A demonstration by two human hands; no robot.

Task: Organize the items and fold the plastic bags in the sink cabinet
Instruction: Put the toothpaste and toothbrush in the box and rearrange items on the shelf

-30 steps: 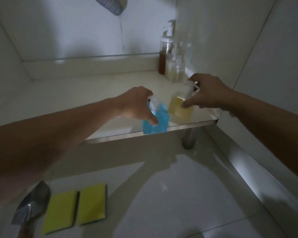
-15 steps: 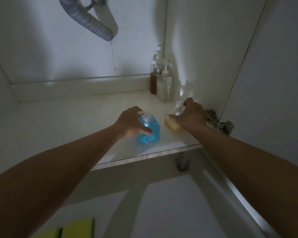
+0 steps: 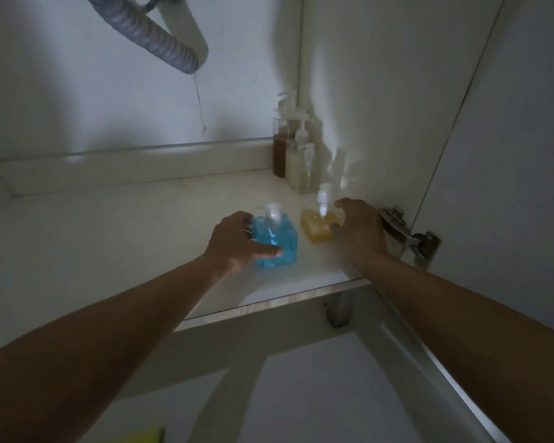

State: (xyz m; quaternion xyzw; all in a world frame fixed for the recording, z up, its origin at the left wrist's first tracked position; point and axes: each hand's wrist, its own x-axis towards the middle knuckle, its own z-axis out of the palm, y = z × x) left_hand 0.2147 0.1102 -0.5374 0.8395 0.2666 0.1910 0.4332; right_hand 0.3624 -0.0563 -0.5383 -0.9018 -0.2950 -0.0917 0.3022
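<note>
Both pump bottles set down near the cabinet floor's front right corner.

The left hand (image 3: 240,241) clasps the blue soap bottle (image 3: 277,239); the right hand (image 3: 359,233), fingers loosely spread, touches the yellow soap bottle (image 3: 317,228), apparently lining them toward the back-corner pump bottles (image 3: 296,155).

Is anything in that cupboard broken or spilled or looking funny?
No spills or breaks show. One odd thing: a thin string dangles from the end of the grey hose at the top. The blue bottle and yellow bottle stand upright.
</note>
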